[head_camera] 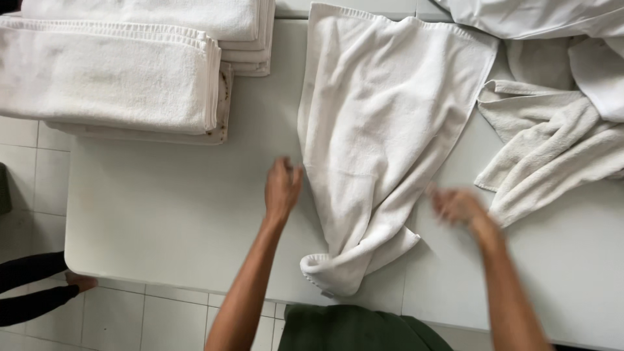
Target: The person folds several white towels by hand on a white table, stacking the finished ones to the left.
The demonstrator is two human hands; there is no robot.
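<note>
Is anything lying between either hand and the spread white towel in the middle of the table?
Nothing visible. The left hand is at the towel's left edge, and the blurred right hand is beside its right edge, over bare table.

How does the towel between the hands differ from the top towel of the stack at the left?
The towel between the hands lies opened out and rumpled, its near end bunched at the table edge; the stack's top towel is folded flat with layered edges. The left hand is at the spread towel's edge, the right hand beside it; nothing touches the folded one. Both are white terry.
</note>
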